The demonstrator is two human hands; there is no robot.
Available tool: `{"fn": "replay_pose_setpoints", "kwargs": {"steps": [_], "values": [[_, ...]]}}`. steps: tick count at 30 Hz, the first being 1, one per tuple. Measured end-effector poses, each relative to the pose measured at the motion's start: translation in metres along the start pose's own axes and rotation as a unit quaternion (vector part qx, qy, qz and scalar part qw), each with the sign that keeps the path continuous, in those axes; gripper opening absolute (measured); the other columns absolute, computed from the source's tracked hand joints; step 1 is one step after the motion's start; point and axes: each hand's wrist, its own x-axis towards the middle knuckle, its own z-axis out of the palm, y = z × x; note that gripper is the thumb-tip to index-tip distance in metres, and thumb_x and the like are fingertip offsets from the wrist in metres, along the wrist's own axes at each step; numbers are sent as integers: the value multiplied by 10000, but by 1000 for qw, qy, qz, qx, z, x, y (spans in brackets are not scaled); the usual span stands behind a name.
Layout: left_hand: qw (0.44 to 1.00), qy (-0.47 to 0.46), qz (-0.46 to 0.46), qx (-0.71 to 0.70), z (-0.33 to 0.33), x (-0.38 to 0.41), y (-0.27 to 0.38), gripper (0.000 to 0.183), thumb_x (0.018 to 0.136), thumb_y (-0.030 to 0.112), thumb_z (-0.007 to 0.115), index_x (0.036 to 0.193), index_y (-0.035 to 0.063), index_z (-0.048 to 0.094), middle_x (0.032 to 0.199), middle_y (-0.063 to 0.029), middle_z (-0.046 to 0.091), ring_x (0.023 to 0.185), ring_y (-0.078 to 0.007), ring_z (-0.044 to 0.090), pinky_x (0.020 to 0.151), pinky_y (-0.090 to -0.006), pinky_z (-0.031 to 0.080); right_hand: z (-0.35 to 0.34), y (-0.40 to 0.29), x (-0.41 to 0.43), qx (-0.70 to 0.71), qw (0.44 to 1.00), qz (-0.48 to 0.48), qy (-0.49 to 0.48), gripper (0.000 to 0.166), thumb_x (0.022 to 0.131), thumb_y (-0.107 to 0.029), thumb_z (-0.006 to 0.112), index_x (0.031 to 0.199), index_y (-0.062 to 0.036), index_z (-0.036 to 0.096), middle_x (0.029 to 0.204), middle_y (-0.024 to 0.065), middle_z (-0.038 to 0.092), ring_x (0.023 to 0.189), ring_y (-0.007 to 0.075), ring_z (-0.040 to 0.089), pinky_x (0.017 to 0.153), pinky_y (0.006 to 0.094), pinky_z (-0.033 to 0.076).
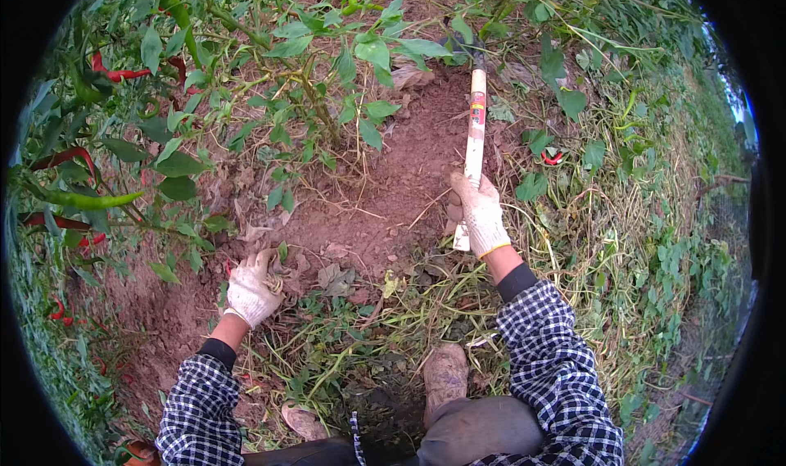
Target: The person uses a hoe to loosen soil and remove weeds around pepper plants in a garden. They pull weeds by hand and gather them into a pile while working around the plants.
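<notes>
My right hand [481, 211], in a white knit glove, is closed around the pale handle [476, 140] of a hand tool, likely a short hoe. Its dark metal head [459, 43] lies partly hidden under leaves at the far end of the bare strip of reddish soil [405, 159]. My left hand [253, 289], gloved alike, reaches down to the ground at the soil's near left edge. Its fingers are curled beside dry leaves and stems; whether they grip any of these cannot be made out.
Chili pepper plants [307, 79] with green and red peppers [86, 200] crowd the left and top. Cut vines and dry grass [552, 245] cover the right side. Torn plastic film [412, 76] shows at the soil's edge. My muddy shoe [445, 371] stands on trampled weeds below.
</notes>
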Motion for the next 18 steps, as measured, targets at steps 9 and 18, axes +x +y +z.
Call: {"fn": "replay_pose_setpoints", "kwargs": {"steps": [9,18], "values": [[1000,-8,-17,-2,-1,-2,0,643,675,208,733,1268,122,502,1076,-190,615,999,-396,603,869,-493,480,-20,3,-48,-97,995,20,7,170,939,-177,640,1030,-99,519,635,-50,424,455,54,367,381,230,339],[1000,-5,-13,-21,1,-3,0,645,670,210,744,1265,118,516,1102,-188,612,1016,-394,596,885,-483,477,44,-54,-49,-182,973,11,-141,245,937,-188,643,1101,-38,538,652,-37,459,450,56,432,376,227,406]]}}
